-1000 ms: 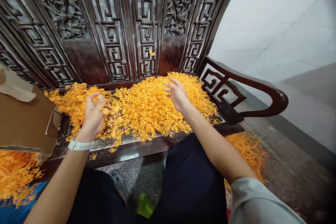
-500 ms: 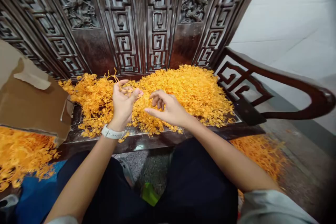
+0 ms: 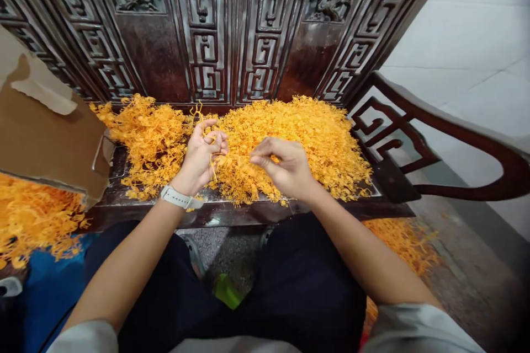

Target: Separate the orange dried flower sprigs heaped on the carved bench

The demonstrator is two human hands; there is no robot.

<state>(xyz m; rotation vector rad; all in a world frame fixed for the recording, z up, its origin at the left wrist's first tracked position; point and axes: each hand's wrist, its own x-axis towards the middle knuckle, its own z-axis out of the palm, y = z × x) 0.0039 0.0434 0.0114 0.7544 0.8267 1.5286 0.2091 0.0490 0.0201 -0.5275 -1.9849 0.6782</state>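
Note:
My left hand (image 3: 202, 151), with a pale watch at the wrist, is closed on a thin orange branching strand (image 3: 197, 112). One end of the strand sticks up past the fingers and another hangs below the thumb. To its right, my right hand (image 3: 285, 165) has thumb and fingers pinched together; whatever they hold, if anything, is too small to make out. Both hands are above a wide heap of similar orange pieces (image 3: 323, 138) on a dark wooden bench (image 3: 244, 215). A looser clump of tangled orange strands (image 3: 153, 132) lies left of my left hand.
An open cardboard box (image 3: 45, 132) stands at the left, beside more orange strands (image 3: 37, 220). Behind the heap rises a carved wooden backrest (image 3: 155, 60); a curved armrest (image 3: 455, 129) bounds the right. More orange pieces (image 3: 401, 242) lie low at the right.
My right hand has moved right, away from the left, and its spread fingers have closed into a pinch. My left hand still holds the strand, now hanging below the thumb. The view has shifted slightly.

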